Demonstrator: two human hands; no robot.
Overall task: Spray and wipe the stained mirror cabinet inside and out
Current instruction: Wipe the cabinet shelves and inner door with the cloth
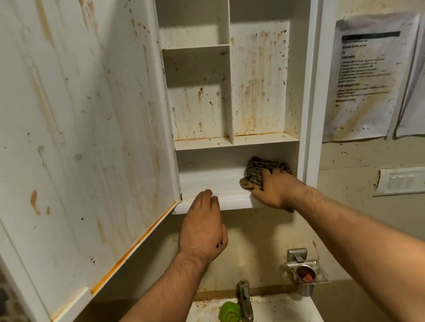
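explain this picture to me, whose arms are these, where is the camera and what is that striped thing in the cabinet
There is no machine here: these are a person's two bare arms, filmed by one camera worn on their head, looking forward and down. The right hand holds a dark striped cloth against the bottom shelf of an open, stained wall cabinet. The left hand rests on the cabinet's front edge. The door hangs open on the left, streaked brown. Below are a spotted basin, a tap and a green object.

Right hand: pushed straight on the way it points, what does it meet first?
The right hand grips the cloth; going on, the cloth likely meets the bottom compartment's back wall. Depth is unclear.
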